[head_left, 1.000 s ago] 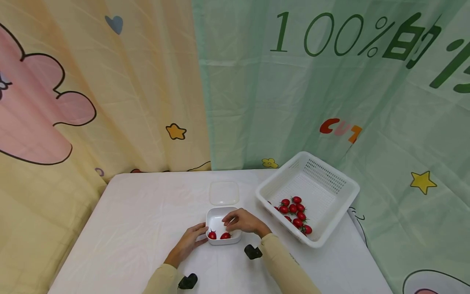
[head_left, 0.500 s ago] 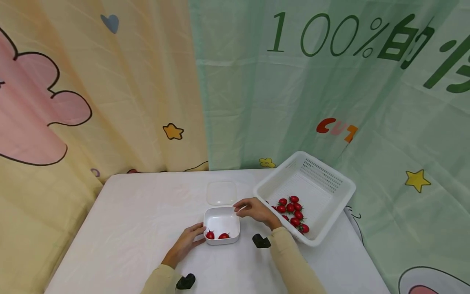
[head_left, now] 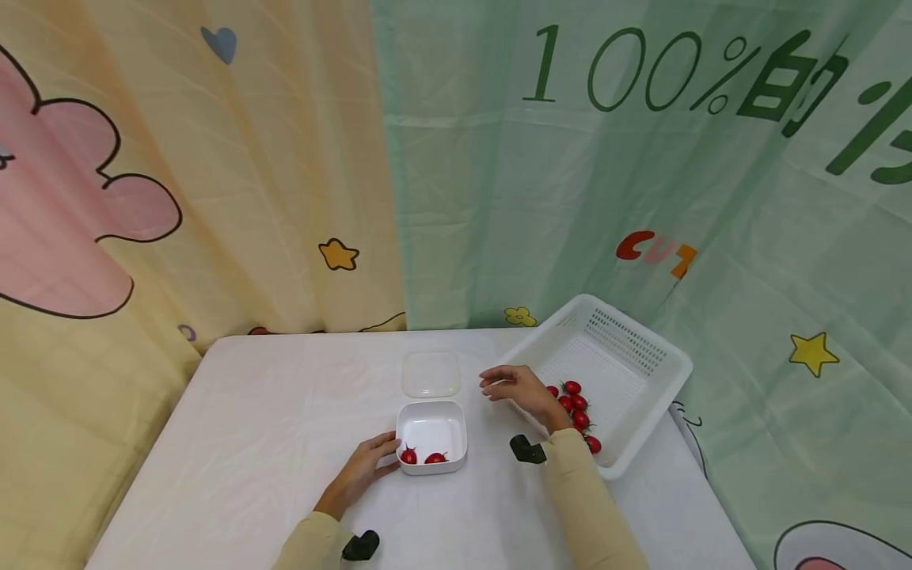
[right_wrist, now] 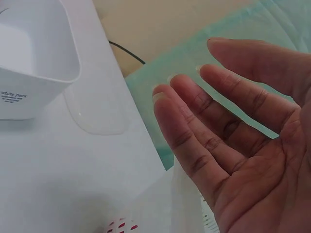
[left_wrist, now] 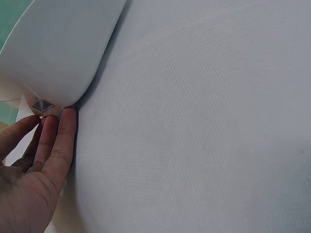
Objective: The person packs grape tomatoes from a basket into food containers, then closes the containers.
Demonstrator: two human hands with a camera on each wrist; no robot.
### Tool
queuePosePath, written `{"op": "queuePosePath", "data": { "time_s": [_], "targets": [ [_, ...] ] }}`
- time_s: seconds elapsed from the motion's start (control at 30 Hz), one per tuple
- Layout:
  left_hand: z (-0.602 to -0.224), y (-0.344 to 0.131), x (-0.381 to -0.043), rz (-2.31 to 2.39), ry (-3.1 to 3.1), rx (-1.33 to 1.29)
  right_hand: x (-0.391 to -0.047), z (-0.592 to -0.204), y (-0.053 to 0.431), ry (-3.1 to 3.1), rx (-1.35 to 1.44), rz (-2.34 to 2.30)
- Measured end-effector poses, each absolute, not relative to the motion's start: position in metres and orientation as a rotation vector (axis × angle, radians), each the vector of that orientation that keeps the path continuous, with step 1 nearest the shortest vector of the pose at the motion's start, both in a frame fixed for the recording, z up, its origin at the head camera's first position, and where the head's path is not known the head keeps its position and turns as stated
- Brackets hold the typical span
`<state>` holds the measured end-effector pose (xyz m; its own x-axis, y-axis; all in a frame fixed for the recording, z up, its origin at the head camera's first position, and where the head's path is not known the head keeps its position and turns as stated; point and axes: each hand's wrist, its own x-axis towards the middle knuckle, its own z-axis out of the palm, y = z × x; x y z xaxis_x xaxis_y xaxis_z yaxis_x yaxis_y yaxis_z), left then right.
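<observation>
A small white square container (head_left: pixel 431 419) stands on the table with two cherry tomatoes (head_left: pixel 435 457) along its near side. My left hand (head_left: pixel 362 469) touches the container's left wall with its fingertips; the left wrist view shows the fingers nearly straight against its side (left_wrist: pixel 53 58). My right hand (head_left: pixel 523 392) hovers by the left rim of a white perforated basket (head_left: pixel 651 412). Its fingers are relaxed with nothing between them in the right wrist view. Several cherry tomatoes (head_left: pixel 579 419) lie in the near left part of the basket, partly hidden behind the right hand and sleeve.
A translucent lid (head_left: pixel 431 374) lies flat on the table just behind the container. The white-covered table (head_left: pixel 285 412) extends to the left. Printed curtains (head_left: pixel 470 198) hang along its back edge. Each wrist carries a black camera mount (head_left: pixel 527 450).
My right hand has moved from inside the container rightward and away to the basket's left rim. My left hand keeps its place at the container. The tomatoes in the container stay put.
</observation>
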<state>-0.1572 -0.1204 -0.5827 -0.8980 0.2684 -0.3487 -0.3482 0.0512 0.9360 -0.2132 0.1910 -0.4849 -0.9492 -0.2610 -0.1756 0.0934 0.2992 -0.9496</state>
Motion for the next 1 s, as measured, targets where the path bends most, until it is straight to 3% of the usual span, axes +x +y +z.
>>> {"op": "queuePosePath", "data": {
  "time_s": [0.57, 1.0],
  "targets": [
    [-0.584, -0.120, -0.157, 1.901, 1.900, -0.072, -0.224, -0.483, 0.234, 2.267, 0.001, -1.804],
    [-0.583, -0.120, -0.156, 1.900, 1.908, -0.086, -0.239, -0.489, 0.254, 2.244, 0.079, -1.628]
  ]
}}
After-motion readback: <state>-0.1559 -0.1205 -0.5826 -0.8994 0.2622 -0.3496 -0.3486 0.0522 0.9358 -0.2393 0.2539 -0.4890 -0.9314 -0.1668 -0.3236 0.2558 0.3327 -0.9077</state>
